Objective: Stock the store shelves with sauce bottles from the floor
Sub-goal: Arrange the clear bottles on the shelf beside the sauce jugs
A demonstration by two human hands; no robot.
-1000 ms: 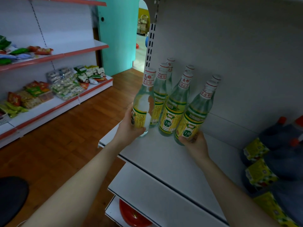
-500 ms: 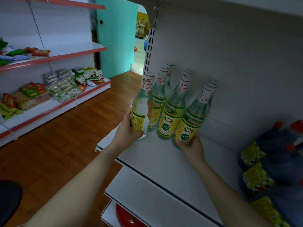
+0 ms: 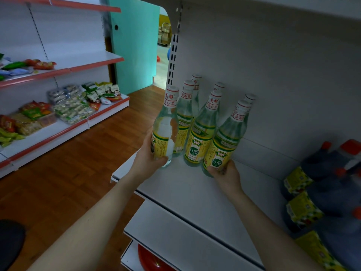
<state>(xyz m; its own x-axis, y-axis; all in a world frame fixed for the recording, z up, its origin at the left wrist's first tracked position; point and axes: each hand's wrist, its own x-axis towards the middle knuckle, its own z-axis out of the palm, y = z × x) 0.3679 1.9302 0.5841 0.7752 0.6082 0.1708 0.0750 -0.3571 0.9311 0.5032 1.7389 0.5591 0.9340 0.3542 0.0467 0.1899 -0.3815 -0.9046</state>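
Head view: two bare forearms reach up from the bottom edge over a white lower shelf. On the shelf above it, the left hand curls round the lower body of a clear glass bottle with a yellow and green label, near the front left corner; whether its base touches the shelf cannot be told. The right hand grips the base of a matching bottle on the right, which leans to the right. Between and behind these two stand more bottles of the same kind, white-capped and packed close together against the back panel. Dark jugs with red caps lie at the right edge. Further off — across a wooden floor — shelves carry snack packets beside a teal door.
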